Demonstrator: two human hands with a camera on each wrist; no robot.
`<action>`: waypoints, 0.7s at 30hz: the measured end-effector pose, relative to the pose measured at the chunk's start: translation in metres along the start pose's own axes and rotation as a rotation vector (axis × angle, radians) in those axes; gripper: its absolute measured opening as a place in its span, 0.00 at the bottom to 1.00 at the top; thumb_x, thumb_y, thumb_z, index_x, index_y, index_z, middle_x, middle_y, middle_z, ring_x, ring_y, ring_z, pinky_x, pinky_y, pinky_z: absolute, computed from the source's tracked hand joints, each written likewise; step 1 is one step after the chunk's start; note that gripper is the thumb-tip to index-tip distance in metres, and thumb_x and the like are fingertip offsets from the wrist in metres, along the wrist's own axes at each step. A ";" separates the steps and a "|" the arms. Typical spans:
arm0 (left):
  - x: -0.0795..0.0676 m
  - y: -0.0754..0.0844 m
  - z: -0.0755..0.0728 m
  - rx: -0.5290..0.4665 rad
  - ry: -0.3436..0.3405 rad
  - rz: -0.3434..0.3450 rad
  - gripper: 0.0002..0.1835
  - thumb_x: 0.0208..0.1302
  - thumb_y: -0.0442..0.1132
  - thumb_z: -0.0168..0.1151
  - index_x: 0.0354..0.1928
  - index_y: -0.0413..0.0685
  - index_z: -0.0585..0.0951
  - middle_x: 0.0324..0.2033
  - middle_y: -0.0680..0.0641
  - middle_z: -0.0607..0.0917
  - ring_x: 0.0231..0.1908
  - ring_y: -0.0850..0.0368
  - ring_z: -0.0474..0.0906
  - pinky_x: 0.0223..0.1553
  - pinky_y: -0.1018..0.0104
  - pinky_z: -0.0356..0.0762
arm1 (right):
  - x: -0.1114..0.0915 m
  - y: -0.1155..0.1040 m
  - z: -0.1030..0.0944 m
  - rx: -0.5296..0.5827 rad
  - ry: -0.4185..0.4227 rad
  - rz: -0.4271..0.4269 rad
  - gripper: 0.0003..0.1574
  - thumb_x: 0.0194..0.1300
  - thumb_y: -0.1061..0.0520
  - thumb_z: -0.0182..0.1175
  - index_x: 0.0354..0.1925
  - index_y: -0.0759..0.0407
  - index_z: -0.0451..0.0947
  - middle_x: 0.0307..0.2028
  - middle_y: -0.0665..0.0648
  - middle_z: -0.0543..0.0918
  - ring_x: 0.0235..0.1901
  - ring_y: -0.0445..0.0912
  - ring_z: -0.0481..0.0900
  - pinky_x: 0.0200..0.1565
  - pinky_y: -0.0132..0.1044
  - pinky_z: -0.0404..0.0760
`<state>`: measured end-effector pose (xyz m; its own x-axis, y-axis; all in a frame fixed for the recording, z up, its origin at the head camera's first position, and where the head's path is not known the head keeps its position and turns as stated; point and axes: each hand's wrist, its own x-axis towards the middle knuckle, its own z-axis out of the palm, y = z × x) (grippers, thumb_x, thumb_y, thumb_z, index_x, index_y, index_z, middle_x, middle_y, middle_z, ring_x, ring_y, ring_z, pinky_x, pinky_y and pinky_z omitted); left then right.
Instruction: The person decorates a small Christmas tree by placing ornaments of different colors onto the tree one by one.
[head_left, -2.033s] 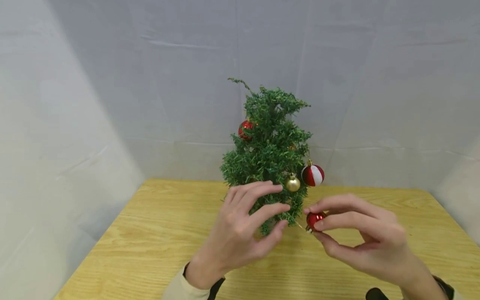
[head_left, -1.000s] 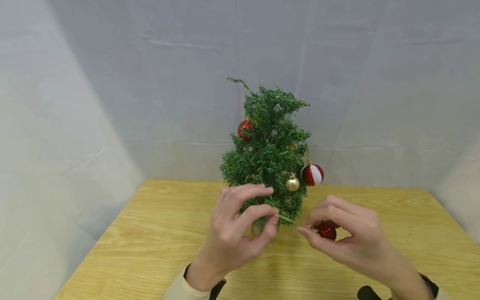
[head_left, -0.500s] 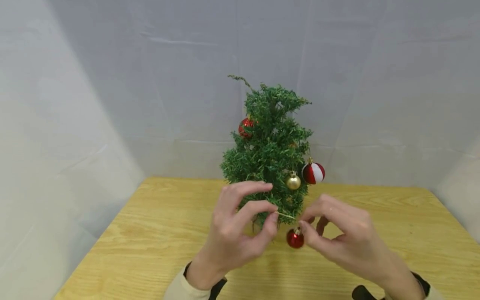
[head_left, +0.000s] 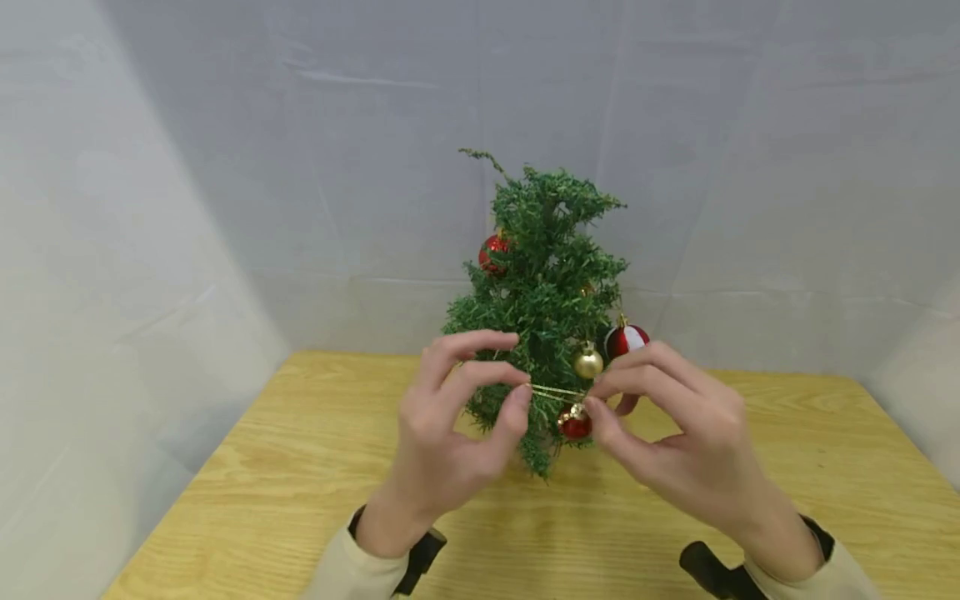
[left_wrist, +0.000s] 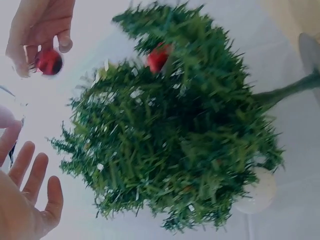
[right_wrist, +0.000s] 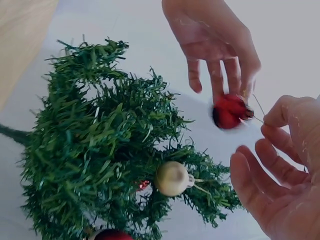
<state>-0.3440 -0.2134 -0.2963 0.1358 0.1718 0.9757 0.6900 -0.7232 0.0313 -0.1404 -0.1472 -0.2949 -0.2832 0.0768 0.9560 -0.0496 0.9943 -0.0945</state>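
Observation:
A small red ball ornament (head_left: 575,423) with a gold cap hangs from a loop of gold cord (head_left: 555,390) in front of the tree's lower branches. The left hand (head_left: 457,425) pinches one end of the loop between thumb and index finger, its other fingers spread. At the cord's other end, just above the ball's cap, the right hand (head_left: 667,417) pinches with thumb and fingertips. Between them the cord is stretched nearly level. In the right wrist view the red ball (right_wrist: 230,111) is blurred. Behind the hands stands a small green Christmas tree (head_left: 547,283).
On the tree hang a gold ball (head_left: 588,362), a red-and-white ball (head_left: 628,338) partly behind the right hand, and a red ball (head_left: 492,255) at upper left. A white ball (left_wrist: 257,192) shows in the left wrist view. Everything stands on a wooden table (head_left: 300,467) before pale sheeting.
Earlier the right hand gripped the red ball itself; it now pinches the cord and the ball hangs. The left hand has taken hold of the loop. Both hands have risen toward the tree.

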 end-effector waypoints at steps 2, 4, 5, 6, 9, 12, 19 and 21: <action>0.004 -0.002 -0.002 -0.005 -0.007 -0.035 0.10 0.73 0.39 0.58 0.36 0.42 0.84 0.47 0.37 0.85 0.48 0.45 0.81 0.43 0.59 0.79 | 0.005 0.001 0.004 -0.025 0.019 0.000 0.18 0.74 0.50 0.58 0.33 0.61 0.84 0.32 0.55 0.83 0.29 0.40 0.77 0.34 0.24 0.78; 0.009 -0.005 -0.003 -0.007 -0.015 -0.061 0.12 0.74 0.41 0.57 0.36 0.41 0.84 0.48 0.37 0.84 0.49 0.45 0.82 0.45 0.57 0.81 | 0.011 0.002 0.007 -0.051 0.040 -0.006 0.18 0.74 0.50 0.58 0.33 0.61 0.84 0.32 0.56 0.83 0.28 0.41 0.77 0.35 0.25 0.78; 0.012 -0.007 -0.003 -0.008 -0.018 -0.074 0.12 0.74 0.41 0.57 0.36 0.41 0.84 0.49 0.37 0.84 0.50 0.45 0.83 0.47 0.57 0.82 | 0.014 0.004 0.009 -0.061 0.053 -0.015 0.18 0.74 0.51 0.59 0.33 0.62 0.84 0.32 0.56 0.83 0.28 0.42 0.77 0.35 0.25 0.78; 0.015 -0.008 -0.003 -0.013 -0.020 -0.085 0.12 0.74 0.41 0.58 0.36 0.41 0.84 0.49 0.37 0.84 0.51 0.45 0.83 0.49 0.56 0.83 | 0.017 0.005 0.011 -0.074 0.068 -0.024 0.18 0.74 0.51 0.59 0.32 0.62 0.84 0.32 0.57 0.83 0.28 0.43 0.78 0.35 0.25 0.78; 0.022 -0.014 -0.003 -0.031 -0.023 -0.117 0.09 0.71 0.39 0.60 0.36 0.40 0.84 0.49 0.37 0.85 0.52 0.45 0.84 0.54 0.55 0.82 | 0.024 0.008 0.016 -0.119 0.093 -0.050 0.18 0.73 0.51 0.59 0.32 0.63 0.85 0.34 0.59 0.83 0.27 0.44 0.78 0.32 0.26 0.77; 0.027 -0.020 -0.005 -0.042 -0.027 -0.146 0.07 0.68 0.36 0.61 0.36 0.39 0.84 0.49 0.37 0.85 0.53 0.45 0.83 0.58 0.55 0.81 | 0.030 0.011 0.020 -0.160 0.105 -0.078 0.17 0.73 0.52 0.59 0.32 0.63 0.85 0.35 0.61 0.83 0.27 0.45 0.75 0.30 0.28 0.73; 0.037 -0.034 -0.006 0.024 -0.093 -0.218 0.08 0.70 0.37 0.61 0.38 0.40 0.85 0.51 0.40 0.85 0.53 0.49 0.83 0.57 0.56 0.81 | 0.036 0.015 0.027 -0.254 0.072 -0.059 0.17 0.72 0.53 0.58 0.33 0.64 0.85 0.40 0.65 0.81 0.40 0.55 0.79 0.36 0.39 0.78; 0.041 -0.037 -0.005 0.027 -0.107 -0.248 0.08 0.71 0.38 0.61 0.39 0.41 0.86 0.51 0.41 0.85 0.53 0.50 0.83 0.54 0.55 0.81 | 0.037 0.016 0.029 -0.271 0.070 -0.036 0.15 0.70 0.55 0.60 0.33 0.65 0.85 0.42 0.66 0.81 0.43 0.58 0.79 0.38 0.43 0.79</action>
<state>-0.3673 -0.1826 -0.2562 0.0336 0.4126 0.9103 0.7303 -0.6319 0.2595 -0.1796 -0.1303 -0.2690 -0.2186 0.0367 0.9751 0.2018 0.9794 0.0083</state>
